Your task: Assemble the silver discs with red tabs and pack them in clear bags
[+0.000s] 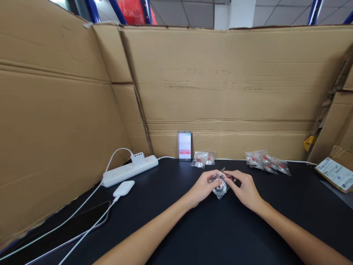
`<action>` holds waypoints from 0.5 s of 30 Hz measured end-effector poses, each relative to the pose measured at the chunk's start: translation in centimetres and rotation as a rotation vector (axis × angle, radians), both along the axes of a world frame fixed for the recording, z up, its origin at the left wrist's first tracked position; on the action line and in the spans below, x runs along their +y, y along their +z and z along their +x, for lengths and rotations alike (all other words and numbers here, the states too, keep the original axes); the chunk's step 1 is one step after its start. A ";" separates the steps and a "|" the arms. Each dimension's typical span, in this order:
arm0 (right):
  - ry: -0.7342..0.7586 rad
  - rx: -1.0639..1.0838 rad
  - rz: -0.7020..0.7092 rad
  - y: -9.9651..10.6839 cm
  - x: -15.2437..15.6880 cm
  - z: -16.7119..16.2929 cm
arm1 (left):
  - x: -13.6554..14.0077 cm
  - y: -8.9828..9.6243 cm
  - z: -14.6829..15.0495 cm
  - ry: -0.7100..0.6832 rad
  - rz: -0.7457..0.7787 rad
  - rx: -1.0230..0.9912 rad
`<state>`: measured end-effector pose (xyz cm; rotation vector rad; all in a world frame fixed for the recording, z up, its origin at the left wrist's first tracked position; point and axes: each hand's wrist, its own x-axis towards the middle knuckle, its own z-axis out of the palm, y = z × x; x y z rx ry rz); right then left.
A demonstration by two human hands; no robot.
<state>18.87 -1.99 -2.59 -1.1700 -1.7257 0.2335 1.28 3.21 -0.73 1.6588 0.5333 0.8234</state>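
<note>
Between my two hands is a small clear plastic bag (220, 194) with a round silvery disc-like item in it that has a red spot at its middle. My left hand (203, 187) pinches the bag from the left, thumb lying over the round item. On the other side my right hand (242, 186) has its thumb and fingers closed on the bag's upper right edge. Both hands are just above the black table (190, 235). Part of the bag is hidden behind my fingers.
Similar bagged items lie in a small group (204, 159) beside an upright phone (184, 146) and in a larger pile (266, 162) at right. Left are a white power strip (129, 171), a white charger (124, 188), cables and a dark tablet-like device (74, 230). Cardboard walls (220, 81) enclose the table; a labelled package (336, 173) sits far right.
</note>
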 end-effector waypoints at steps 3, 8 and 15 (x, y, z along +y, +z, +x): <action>0.061 0.254 -0.122 -0.3 0.2 -0.5 | 0.4 0.2 -0.4 -0.021 0.004 0.027; 0.077 0.507 -0.259 -1.0 1.0 -0.2 | 0.9 0.0 -0.5 0.032 0.007 0.063; -0.022 0.611 -0.250 -1.3 1.7 1.1 | 1.9 -0.2 -1.0 0.165 0.033 0.082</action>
